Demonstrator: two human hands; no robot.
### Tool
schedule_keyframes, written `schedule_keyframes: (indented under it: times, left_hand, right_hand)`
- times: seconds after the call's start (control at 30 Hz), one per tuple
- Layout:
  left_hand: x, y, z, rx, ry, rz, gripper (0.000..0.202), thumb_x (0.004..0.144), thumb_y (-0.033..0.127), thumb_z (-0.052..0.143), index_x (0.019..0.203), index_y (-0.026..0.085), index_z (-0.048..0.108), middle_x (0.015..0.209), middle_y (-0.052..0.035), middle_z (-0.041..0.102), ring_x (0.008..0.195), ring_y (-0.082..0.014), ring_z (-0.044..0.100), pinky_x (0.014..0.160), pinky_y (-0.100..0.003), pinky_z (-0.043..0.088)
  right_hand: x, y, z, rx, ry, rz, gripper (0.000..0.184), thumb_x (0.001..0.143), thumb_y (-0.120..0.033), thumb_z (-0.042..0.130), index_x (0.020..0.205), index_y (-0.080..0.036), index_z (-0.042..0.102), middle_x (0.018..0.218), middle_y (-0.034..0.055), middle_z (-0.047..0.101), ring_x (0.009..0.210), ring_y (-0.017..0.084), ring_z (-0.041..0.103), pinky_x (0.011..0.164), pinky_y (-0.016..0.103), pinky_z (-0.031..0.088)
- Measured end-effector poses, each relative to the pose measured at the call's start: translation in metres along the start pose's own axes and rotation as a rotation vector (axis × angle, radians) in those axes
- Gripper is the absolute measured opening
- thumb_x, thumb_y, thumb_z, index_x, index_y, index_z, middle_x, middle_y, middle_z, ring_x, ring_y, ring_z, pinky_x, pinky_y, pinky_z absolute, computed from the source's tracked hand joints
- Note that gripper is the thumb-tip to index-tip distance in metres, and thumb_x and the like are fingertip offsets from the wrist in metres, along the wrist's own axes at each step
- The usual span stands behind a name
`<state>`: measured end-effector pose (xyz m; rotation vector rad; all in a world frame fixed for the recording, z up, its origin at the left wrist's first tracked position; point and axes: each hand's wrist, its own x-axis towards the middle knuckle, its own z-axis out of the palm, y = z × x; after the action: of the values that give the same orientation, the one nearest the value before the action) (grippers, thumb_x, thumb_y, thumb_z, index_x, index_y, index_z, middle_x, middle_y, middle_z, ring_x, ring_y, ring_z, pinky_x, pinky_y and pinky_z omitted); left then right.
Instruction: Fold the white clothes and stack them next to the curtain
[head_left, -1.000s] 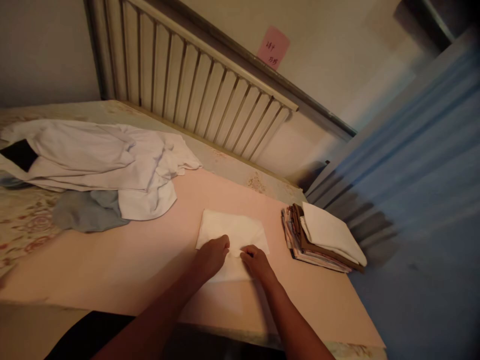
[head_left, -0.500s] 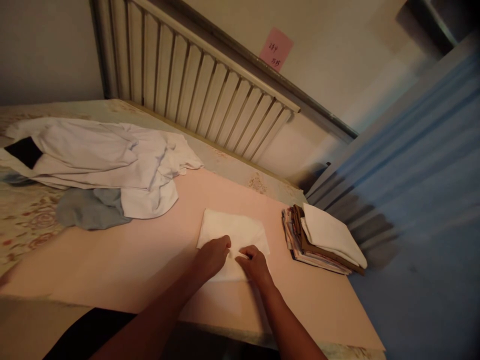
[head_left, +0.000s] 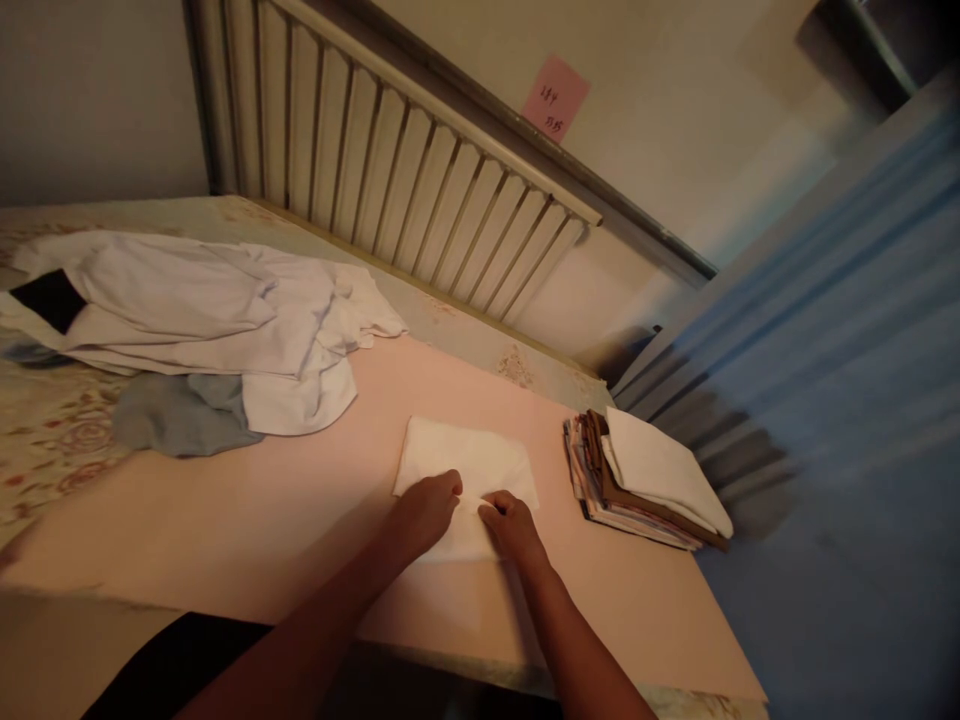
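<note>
A folded white garment (head_left: 465, 455) lies flat on the pink board or sheet, directly in front of me. My left hand (head_left: 431, 515) is closed in a pinch on a fold of the cloth near its middle. Just to the right, my right hand (head_left: 514, 525) pinches the same fold between thumb and fingers. A short raised ridge of white fabric runs between the two hands. The fingers cover part of the garment's near half, and its exact kind cannot be made out.
Left is a loose heap of white clothes (head_left: 195, 310) with a grey cloth (head_left: 184, 415) beneath. A folded clothes stack (head_left: 660, 470) stands right, a white piece on top. The pink surface (head_left: 285, 530) lies on a floral cover. Behind are a radiator (head_left: 405, 180) and a blue curtain (head_left: 847, 380).
My right thumb and fingers have closed from a slight gap onto the white fabric, and the fold between the hands shows as a ridge. The left hand stays in place.
</note>
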<state>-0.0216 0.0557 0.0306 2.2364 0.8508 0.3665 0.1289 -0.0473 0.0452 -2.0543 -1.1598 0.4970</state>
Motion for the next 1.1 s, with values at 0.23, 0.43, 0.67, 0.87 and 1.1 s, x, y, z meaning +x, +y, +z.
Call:
schedule_keyframes:
  times: [0.23, 0.43, 0.67, 0.87, 1.1]
  left_hand:
    - [0.001, -0.001, 0.001, -0.021, 0.006, -0.007, 0.009, 0.086, 0.022, 0.048, 0.091, 0.026, 0.053, 0.088, 0.0009, 0.067, 0.085, -0.0179, 0.061, 0.072, -0.028, 0.039]
    - [0.001, -0.003, 0.003, -0.031, 0.009, 0.013, 0.012, 0.084, 0.019, 0.046, 0.090, 0.026, 0.053, 0.087, 0.0012, 0.067, 0.082, -0.0172, 0.061, 0.069, -0.028, 0.037]
    - [-0.003, 0.001, -0.004, -0.061, 0.025, 0.075, 0.008, 0.085, 0.023, 0.049, 0.091, 0.025, 0.053, 0.086, 0.0005, 0.065, 0.082, -0.0169, 0.059, 0.070, -0.028, 0.037]
    - [-0.010, -0.001, -0.010, 0.137, 0.061, 0.311, 0.023, 0.077, 0.022, 0.062, 0.099, 0.022, 0.056, 0.103, -0.0049, 0.061, 0.101, -0.0237, 0.052, 0.087, -0.035, 0.039]
    - [0.005, -0.012, -0.016, 0.090, 0.192, 0.091, 0.024, 0.079, 0.007, 0.046, 0.094, 0.021, 0.059, 0.097, -0.0050, 0.066, 0.095, -0.0212, 0.056, 0.085, -0.033, 0.039]
  right_hand:
    - [-0.006, 0.002, 0.005, 0.033, 0.022, -0.008, 0.007, 0.065, -0.028, 0.060, 0.064, -0.021, 0.063, 0.074, 0.0001, 0.062, 0.069, 0.017, 0.056, 0.063, 0.027, 0.045]
    - [-0.012, 0.009, 0.019, 0.059, 0.164, -0.110, 0.014, 0.064, -0.023, 0.062, 0.076, -0.022, 0.068, 0.083, 0.0011, 0.061, 0.073, 0.017, 0.056, 0.067, 0.028, 0.048]
    - [-0.017, -0.001, 0.011, -0.133, 0.196, -0.245, 0.010, 0.077, -0.020, 0.055, 0.071, -0.023, 0.063, 0.083, 0.0033, 0.060, 0.082, 0.019, 0.053, 0.074, 0.032, 0.044]
    - [0.002, -0.012, -0.009, -0.172, 0.076, -0.265, 0.012, 0.079, -0.025, 0.053, 0.070, -0.021, 0.060, 0.075, 0.0012, 0.059, 0.078, 0.018, 0.050, 0.072, 0.030, 0.038]
    - [0.049, -0.007, -0.024, -0.004, -0.126, -0.026, 0.015, 0.069, -0.031, 0.055, 0.059, -0.020, 0.055, 0.056, -0.0056, 0.046, 0.057, 0.011, 0.040, 0.054, 0.023, 0.029]
